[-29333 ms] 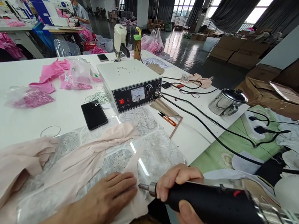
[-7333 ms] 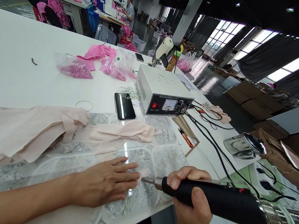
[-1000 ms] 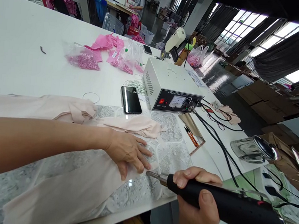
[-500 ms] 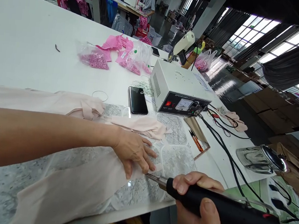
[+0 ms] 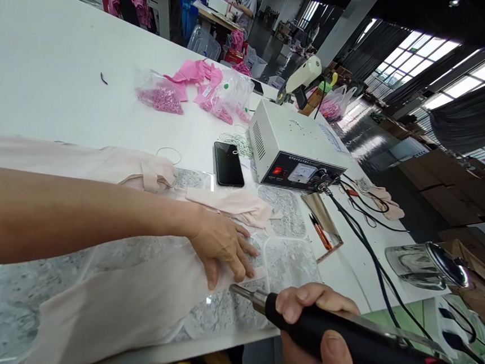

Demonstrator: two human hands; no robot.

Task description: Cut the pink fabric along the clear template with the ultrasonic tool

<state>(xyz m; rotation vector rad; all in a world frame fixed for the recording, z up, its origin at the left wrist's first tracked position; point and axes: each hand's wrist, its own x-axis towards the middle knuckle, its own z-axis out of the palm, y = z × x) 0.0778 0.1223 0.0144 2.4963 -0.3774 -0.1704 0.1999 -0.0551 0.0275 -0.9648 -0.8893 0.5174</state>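
My left hand [image 5: 224, 245] lies flat with fingers spread, pressing a pale pink fabric piece [image 5: 130, 302] onto the grey marble-patterned mat [image 5: 290, 265]. In my right hand [image 5: 318, 330] is a black handheld ultrasonic welder [image 5: 364, 345], fingers wrapped round its handle. Its slim metal tip points left, at the fabric's edge just below my left fingertips; whether it touches the cloth I cannot tell. Beyond my left forearm lie a narrow folded pink strip [image 5: 234, 204] and a longer pale pink piece [image 5: 78, 159].
A white control box [image 5: 297, 141] with a lit red switch stands behind, with black cables [image 5: 360, 237] running right. Nearby are a phone [image 5: 228, 165], a tray [image 5: 326, 226] with orange-handled snips, a glass jar [image 5: 422, 263] and bags of pink pieces [image 5: 161, 93]. A person [image 5: 247, 9] sits at a far machine.
The welder's tip has shifted slightly left and toward me, along the fabric's edge. My left hand stays pressed on the cloth; the whole view has moved a little.
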